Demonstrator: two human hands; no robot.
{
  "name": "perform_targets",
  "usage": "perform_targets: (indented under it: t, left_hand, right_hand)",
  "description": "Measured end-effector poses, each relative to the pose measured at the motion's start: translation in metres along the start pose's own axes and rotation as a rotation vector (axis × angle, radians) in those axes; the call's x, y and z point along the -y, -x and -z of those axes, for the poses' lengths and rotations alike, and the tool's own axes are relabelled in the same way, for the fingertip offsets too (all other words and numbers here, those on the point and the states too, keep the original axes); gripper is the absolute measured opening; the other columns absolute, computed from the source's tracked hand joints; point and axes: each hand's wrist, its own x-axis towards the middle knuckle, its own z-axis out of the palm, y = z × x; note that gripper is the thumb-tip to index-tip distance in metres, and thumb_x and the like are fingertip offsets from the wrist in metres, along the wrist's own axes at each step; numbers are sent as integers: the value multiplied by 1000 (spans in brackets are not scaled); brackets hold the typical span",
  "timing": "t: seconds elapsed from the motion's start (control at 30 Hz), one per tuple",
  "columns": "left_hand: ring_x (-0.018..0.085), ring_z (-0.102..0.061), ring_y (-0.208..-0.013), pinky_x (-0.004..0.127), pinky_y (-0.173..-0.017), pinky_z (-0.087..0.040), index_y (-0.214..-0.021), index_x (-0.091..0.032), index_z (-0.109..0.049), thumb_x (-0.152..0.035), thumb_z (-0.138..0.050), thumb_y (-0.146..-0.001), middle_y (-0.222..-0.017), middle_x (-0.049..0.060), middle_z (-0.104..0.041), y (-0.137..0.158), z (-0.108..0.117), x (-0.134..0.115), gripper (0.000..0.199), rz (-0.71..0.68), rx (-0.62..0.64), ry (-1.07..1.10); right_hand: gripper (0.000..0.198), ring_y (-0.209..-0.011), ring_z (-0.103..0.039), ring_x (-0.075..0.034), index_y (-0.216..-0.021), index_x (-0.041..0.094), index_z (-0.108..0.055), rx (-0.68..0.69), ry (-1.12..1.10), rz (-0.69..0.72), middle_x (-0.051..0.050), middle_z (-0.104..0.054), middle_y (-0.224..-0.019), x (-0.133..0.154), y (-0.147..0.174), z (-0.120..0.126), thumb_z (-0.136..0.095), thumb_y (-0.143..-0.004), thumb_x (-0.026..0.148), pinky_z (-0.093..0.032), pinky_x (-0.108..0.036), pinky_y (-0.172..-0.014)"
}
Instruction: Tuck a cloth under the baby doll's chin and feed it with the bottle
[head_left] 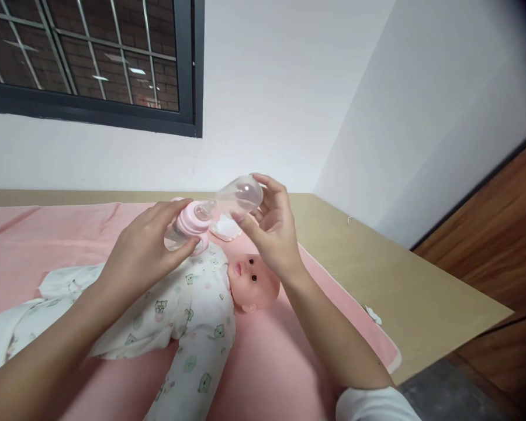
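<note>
My left hand (153, 228) is closed round a baby bottle (193, 221) with a pink collar and a clear teat, tilted to the right. Between thumb and fingers, my right hand (272, 219) grips a clear dome-shaped bottle cap (239, 196). The cap's mouth is at the teat's tip; whether they touch I cannot tell. Below both hands a baby doll (254, 283) lies on its back in white pyjamas (193, 286) with small animal prints. Part of the bottle's body is hidden by my left hand.
The doll lies on a pink mat (263, 362) over a light wooden table (377, 275). A white cloth or pad (226, 227) lies beyond the doll's head. Near the mat's right edge is a small white object (373, 315). A white wall (263, 117) and barred window (92, 52) stand behind.
</note>
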Motion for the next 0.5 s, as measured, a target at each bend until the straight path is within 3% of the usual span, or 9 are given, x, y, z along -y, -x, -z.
perform_targets:
  t: [0.1, 0.2, 0.37, 0.5]
  left_hand:
    - [32, -64, -113, 46, -95, -53, -128, -24, -58, -44, -61, -86, -129, 4, -65, -5, 5, 8, 47, 59, -23, -19]
    - [31, -65, -110, 46, -94, -53, -129, -23, -57, -44, -63, -86, -125, 2, -67, -13, 8, 22, 48, 178, -23, -39]
    - [30, -65, -113, 42, -93, -54, -127, -23, -58, -41, -69, -75, -121, 5, -69, -26, 5, 62, 56, 401, -13, 17]
    - [29, -66, -111, 42, -94, -53, -125, -21, -57, -43, -69, -70, -124, 7, -68, -30, -2, 95, 60, 494, 33, 76]
  right_hand:
    - [66, -133, -53, -25, -138, 34, -39, -71, 82, 13, -7, -53, -137, -31, -17, 25, -70, -84, 55, -48, -47, -111]
    - [66, -127, -56, -24, -136, 31, -41, -166, 226, -29, -8, -56, -134, -94, -29, 59, -71, -81, 51, -49, -47, -107]
    - [59, -109, -63, -27, -126, 21, -47, -258, 539, -362, -12, -63, -122, -196, -13, 103, -68, -72, 29, -50, -51, -101]
    - [57, -113, -62, -28, -128, 15, -48, -186, 728, -584, -17, -63, -123, -231, 15, 118, -62, -73, 21, -48, -46, -102]
